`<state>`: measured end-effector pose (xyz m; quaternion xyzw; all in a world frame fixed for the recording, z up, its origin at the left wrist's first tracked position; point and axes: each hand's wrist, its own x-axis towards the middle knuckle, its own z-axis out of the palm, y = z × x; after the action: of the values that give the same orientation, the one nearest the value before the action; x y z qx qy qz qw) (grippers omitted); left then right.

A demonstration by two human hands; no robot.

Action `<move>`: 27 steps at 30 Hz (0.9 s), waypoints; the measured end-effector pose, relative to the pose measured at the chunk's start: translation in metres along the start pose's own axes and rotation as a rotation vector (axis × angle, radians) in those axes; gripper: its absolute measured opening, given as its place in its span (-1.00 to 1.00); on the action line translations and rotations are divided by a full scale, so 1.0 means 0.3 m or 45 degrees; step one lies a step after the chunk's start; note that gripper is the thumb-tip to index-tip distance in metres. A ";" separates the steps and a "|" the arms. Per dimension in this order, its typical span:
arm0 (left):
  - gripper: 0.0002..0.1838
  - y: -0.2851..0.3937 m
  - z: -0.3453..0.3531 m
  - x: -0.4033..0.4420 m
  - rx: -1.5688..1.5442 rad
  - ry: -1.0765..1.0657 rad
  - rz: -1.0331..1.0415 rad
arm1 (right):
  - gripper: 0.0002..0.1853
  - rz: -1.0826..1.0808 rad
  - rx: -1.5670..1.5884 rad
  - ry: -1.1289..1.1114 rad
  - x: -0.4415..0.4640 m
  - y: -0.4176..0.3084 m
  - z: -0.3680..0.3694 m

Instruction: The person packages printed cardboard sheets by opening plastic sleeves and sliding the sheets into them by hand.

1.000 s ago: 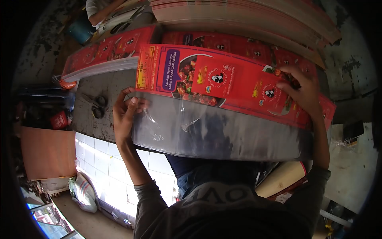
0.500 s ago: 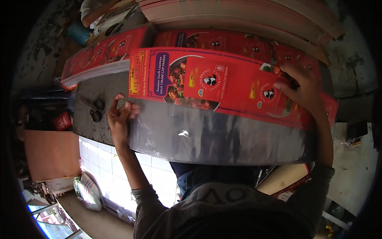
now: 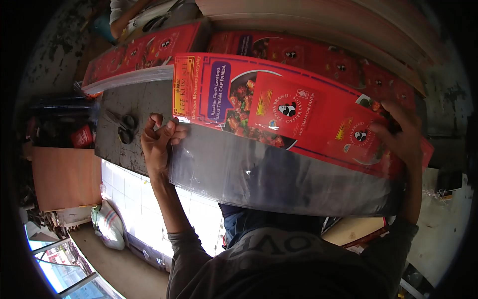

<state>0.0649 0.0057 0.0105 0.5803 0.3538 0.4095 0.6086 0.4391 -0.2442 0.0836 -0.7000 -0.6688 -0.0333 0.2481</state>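
A long red printed sheet (image 3: 333,129) with panda logos and food pictures lies bowed across clear plastic sheeting (image 3: 239,172) in front of me. My right hand (image 3: 403,134) rests on the right part of the red sheet, thumb and fingers spread apart. At the sheet's near left corner is my left hand (image 3: 162,137), its fingers curled in and the thumb bent toward them. Those fingertips overlap the edge of the plastic; what they pinch, if anything, is too small to make out.
Behind lie more red printed sheets (image 3: 318,57) and a plastic-wrapped red stack (image 3: 144,52). Dark scissors (image 3: 122,127) rest on the grey table (image 3: 107,149) at left. Another person's arm (image 3: 124,20) shows at the upper left. A white sack (image 3: 109,226) stands on the floor.
The view has shifted, so the red sheet and plastic sit slightly farther right. My right hand is sharper and lies on the sheet; my left hand keeps its place by the corner.
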 end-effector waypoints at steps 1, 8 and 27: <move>-0.75 0.001 0.002 0.000 0.016 0.005 0.009 | -0.48 -0.030 0.001 0.015 0.004 -0.003 0.002; -0.77 -0.003 -0.002 -0.001 -0.081 -0.062 0.007 | -0.48 -0.036 0.048 -0.050 0.016 -0.007 0.000; -0.68 0.087 0.007 0.026 0.200 -0.060 -0.160 | -0.54 0.070 -0.010 -0.130 0.028 -0.029 0.038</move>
<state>0.0678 0.0116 0.0369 0.6124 0.4061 0.3278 0.5938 0.4283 -0.2322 0.0795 -0.7199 -0.6610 0.0068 0.2117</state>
